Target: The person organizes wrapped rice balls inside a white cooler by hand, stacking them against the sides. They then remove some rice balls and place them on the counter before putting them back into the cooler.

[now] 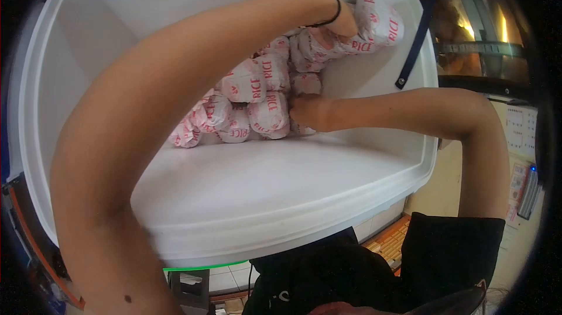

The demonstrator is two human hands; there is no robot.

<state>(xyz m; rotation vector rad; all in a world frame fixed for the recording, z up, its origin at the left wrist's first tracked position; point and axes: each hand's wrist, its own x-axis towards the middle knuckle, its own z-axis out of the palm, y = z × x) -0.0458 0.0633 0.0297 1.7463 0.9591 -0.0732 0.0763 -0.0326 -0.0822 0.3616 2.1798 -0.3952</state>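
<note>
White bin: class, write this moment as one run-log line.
left hand: among upper RICE packets; right hand: against lower packets; grips: unclear; white bin: open

left fingers (321, 36) among RICE-printed packets (268, 111) | right fingers (298, 103) beside lower packets | pile inside white bin (269, 177)

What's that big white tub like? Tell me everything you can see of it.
The white tub looks like smooth plastic, with rounded corners and a ridged rim. It is open, its underside hidden. Wrapped packets printed RICE lie piled inside, where the left hand and right hand reach. A dark strap crosses its picture-right side.
</note>
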